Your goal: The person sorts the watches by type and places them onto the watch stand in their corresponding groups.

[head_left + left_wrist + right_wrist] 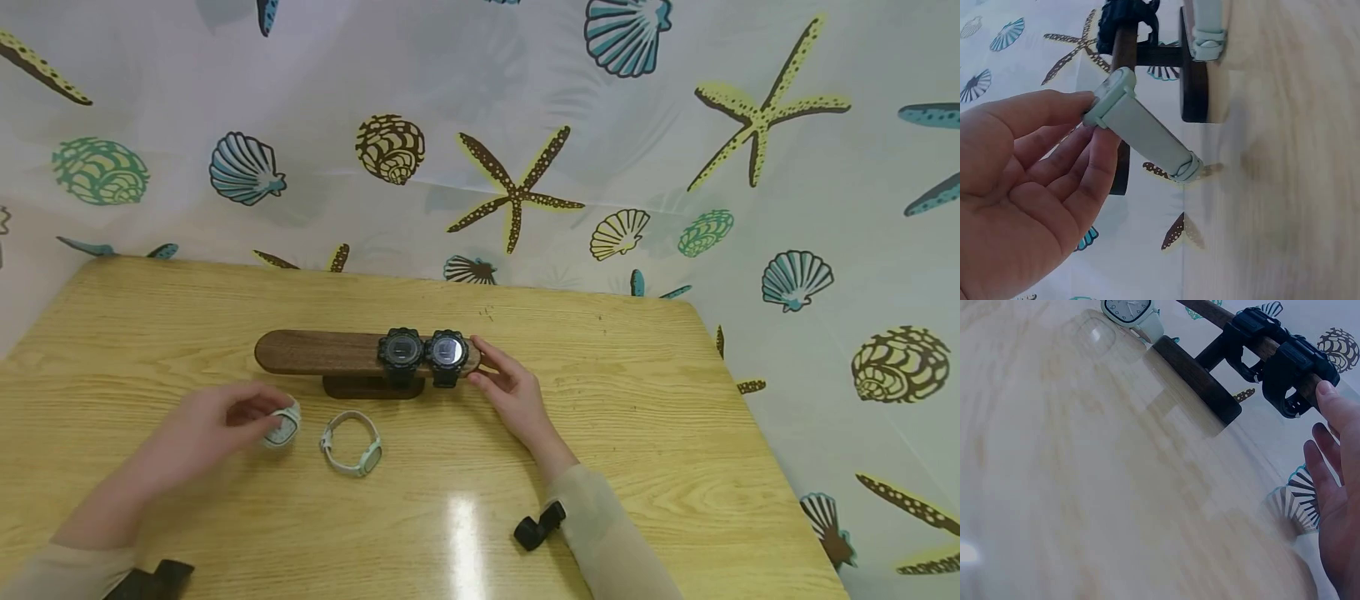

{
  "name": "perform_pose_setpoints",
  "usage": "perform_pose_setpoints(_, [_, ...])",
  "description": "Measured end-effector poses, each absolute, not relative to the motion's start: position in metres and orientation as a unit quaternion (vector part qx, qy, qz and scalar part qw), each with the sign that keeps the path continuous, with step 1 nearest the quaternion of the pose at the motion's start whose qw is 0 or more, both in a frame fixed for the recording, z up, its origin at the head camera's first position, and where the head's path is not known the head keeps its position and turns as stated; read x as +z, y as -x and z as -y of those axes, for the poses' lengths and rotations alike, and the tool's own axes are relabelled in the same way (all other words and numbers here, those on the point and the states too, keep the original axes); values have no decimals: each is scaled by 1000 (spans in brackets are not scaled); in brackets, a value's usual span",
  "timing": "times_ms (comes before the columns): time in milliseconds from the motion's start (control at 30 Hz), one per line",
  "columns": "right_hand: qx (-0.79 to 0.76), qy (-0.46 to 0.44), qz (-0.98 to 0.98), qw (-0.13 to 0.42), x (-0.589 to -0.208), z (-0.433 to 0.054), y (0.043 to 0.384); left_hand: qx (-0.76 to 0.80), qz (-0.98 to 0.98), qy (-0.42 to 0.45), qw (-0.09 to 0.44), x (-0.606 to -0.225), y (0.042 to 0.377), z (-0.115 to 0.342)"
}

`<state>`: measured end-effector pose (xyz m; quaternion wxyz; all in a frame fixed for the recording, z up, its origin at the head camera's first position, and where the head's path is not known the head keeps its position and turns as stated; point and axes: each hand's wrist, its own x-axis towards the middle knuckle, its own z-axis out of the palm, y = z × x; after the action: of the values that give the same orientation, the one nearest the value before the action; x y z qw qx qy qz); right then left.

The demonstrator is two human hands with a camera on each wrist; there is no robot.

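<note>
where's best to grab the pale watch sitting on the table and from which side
I'd pinch the pale watch by its case, coming from above on the near right: thumb outside, fingertip inside the loop. It rests on edge, its band closed in a ring that opens upward, and the case sits at the ring's near right, away from the wooden stand.

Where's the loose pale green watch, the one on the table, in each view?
Head: loose pale green watch left of centre, below the stand's base.
Left wrist: top edge, right of centre, cut off; strap visible.
Right wrist: top edge, left of centre; dial visible.
Shared landmark: wooden watch stand.
</note>
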<state>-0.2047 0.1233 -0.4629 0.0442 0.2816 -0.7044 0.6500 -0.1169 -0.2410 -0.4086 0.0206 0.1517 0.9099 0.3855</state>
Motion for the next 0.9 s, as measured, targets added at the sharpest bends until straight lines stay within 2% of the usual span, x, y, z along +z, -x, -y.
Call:
perform_pose_setpoints(467, [650,-278,706,43,-463,-124,205,531,-845,-60,-18,-402,121,273])
perform_pose_setpoints(900, [645,-279,710,41,-463,-124,205,557,-830,31,-20,-404,131,282])
